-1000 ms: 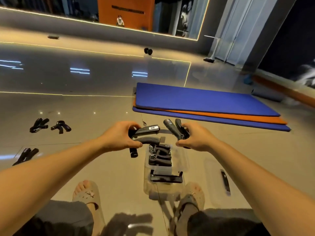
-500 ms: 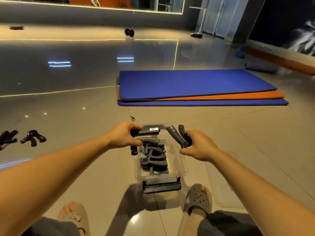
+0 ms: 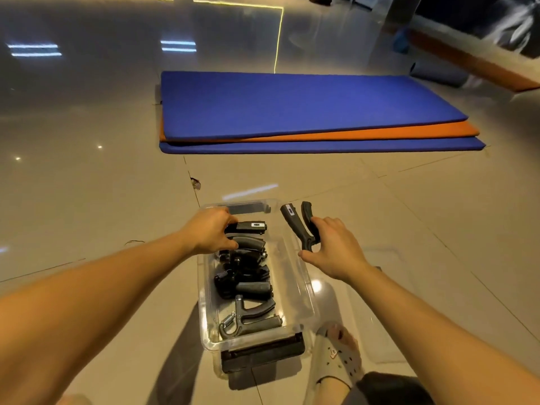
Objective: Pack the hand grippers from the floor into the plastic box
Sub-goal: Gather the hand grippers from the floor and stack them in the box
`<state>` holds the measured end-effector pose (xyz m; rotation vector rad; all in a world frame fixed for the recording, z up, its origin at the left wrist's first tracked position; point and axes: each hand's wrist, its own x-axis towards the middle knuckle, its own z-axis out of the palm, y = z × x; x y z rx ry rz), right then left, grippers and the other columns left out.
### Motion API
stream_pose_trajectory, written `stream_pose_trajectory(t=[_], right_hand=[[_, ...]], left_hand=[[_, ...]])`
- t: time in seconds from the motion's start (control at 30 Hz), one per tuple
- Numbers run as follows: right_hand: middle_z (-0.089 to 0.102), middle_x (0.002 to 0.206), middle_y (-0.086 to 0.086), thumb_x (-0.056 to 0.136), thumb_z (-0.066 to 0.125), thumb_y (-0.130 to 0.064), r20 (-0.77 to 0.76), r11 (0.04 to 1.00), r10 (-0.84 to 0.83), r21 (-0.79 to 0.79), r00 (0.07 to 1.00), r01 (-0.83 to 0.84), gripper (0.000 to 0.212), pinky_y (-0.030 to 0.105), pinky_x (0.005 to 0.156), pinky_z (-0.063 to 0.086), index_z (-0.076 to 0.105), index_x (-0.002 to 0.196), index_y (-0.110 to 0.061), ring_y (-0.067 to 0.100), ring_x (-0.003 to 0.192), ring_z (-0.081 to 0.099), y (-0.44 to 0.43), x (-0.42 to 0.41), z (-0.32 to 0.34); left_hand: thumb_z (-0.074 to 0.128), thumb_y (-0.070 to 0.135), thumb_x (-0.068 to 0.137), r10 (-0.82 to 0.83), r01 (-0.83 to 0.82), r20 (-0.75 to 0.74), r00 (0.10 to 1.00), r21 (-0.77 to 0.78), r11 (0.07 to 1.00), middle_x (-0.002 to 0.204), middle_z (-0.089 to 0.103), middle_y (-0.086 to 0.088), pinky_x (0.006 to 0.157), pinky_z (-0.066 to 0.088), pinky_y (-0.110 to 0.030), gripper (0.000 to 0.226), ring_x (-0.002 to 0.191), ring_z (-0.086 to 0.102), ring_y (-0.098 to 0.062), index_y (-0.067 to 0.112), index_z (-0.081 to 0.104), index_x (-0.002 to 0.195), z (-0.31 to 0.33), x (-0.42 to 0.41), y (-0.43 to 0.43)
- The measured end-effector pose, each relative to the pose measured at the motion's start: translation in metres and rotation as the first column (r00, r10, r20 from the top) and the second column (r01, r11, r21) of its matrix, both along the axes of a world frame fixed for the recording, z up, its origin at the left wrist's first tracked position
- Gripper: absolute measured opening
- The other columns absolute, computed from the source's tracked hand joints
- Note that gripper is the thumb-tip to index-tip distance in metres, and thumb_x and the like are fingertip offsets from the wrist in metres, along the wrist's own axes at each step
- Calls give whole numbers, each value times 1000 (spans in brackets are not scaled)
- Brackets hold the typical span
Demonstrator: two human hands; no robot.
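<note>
Clear plastic box [image 3: 292, 276] sits lower centre, already part-filled. The left hand [image 3: 210, 232], curled round a hand gripper [image 3: 251, 242], has lowered it into the box's far end. The right hand [image 3: 333, 249] still clutches a second gripper [image 3: 301, 226] just outside the right rim, likely next in.

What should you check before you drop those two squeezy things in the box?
1. Left hand grips the left gripper: ok.
2. Left gripper is over the box: ok.
3. Right hand grips the right gripper: ok.
4. Right gripper is over the box: not ok, it shows just beyond the right rim.
5. Room in the box: ok, its right side is bare beside the packed grippers.
6. No grippers left on the floor: cannot tell, none in view.
</note>
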<state>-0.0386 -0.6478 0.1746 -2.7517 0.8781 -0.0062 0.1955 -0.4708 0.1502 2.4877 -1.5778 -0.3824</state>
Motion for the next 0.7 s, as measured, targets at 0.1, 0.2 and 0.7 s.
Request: stream_pose_trajectory(t=[0.1,0.2,0.7], right_hand=[[58,117,1,80,74,-50,27,999,-38,36,999,37,73,40,89,47,49,140,-18,22,112,48,-9,16,-11],[57,121,1,81,75,-50,35,997,-33,64,999,30,76,40,92,47,46,144,-17,22,116,47,-19,33,-15],[58,121,1,80,76,-52,75,995,-3,96,997,-5,76,42,92,49,48,142,-18,21,114,48,-43,67,-25]], left_hand=[[70,47,82,-33,33,18,999,2,999,97,56,9,78,44,-27,33,89,52,-9,28,69,109,-21,8,-15],[72,46,81,-52,52,-15,999,-5,999,101,60,10,81,46,-27,32,89,53,-8,30,69,109,-40,7,-28],[72,38,83,-91,38,226,970,231,972,92,68,-1,73,50,-32,24,84,63,-19,21,68,100,-78,14,-56]])
